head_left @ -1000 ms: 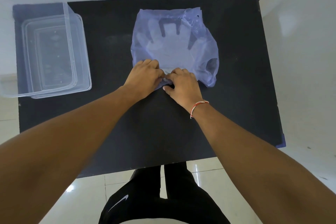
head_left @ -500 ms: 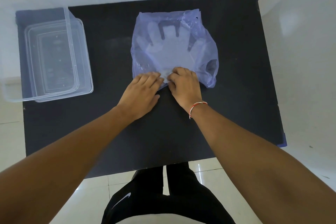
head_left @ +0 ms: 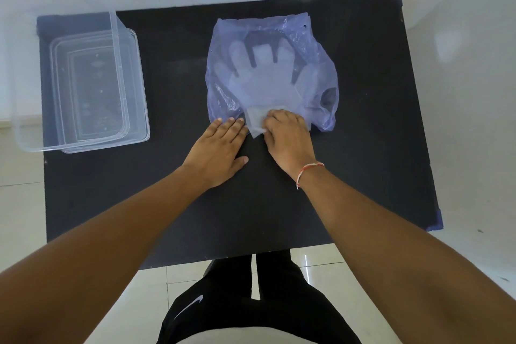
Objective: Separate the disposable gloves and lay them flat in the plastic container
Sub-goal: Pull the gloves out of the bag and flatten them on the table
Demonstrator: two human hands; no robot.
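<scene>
I noted gloves (head_left: 266,86) thin, limp, slippery; right hand (head_left: 289,135) pinched cuff edge nearest me, left hand (head_left: 220,148) flat, open, empty beside cuff.

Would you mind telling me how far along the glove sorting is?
Nothing is done: the plastic container holds no gloves. In hand: the right hand pinches the cuff of the glove stack at the mouth of the blue bag; the left hand lies flat beside it. Separating and laying flat remain.
</scene>
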